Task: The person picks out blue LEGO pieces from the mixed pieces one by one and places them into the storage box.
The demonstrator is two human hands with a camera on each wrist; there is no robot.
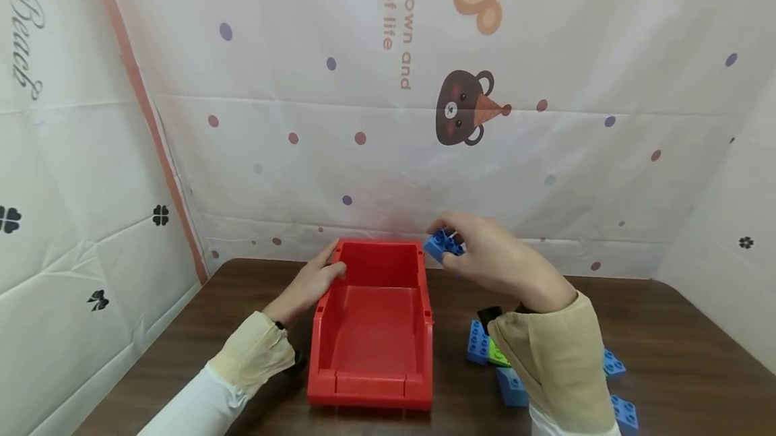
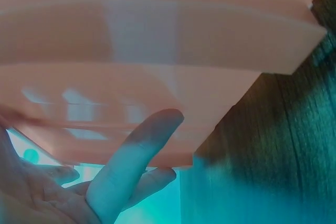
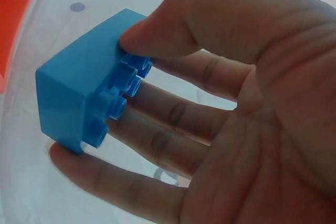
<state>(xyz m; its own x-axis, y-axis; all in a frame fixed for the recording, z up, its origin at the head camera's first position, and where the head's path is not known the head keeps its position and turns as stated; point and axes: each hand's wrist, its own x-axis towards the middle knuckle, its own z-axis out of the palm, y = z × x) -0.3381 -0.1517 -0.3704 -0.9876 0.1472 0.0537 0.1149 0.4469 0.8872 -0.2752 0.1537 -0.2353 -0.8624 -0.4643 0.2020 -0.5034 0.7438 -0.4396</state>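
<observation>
A red plastic storage bin (image 1: 376,385) stands on the wooden table, its low front lip towards me. My left hand (image 1: 314,281) grips the bin's left side near the back corner, with the thumb over the rim. In the left wrist view the bin's wall (image 2: 220,108) looks pale and washed out beside the fingers. My right hand (image 1: 500,261) pinches a blue toy building brick (image 3: 68,72) between thumb and fingers, studs facing the palm. This hand is raised off the table, just right of the bin's back right corner.
On the table to the right lie more blue bricks (image 1: 477,341), one blue block (image 1: 512,387) and a lime green piece (image 1: 498,354). My right sleeve (image 1: 554,362) partly covers this group. Two further blue bricks (image 1: 624,414) lie right of it. A printed cloth (image 1: 364,173) hangs behind the table.
</observation>
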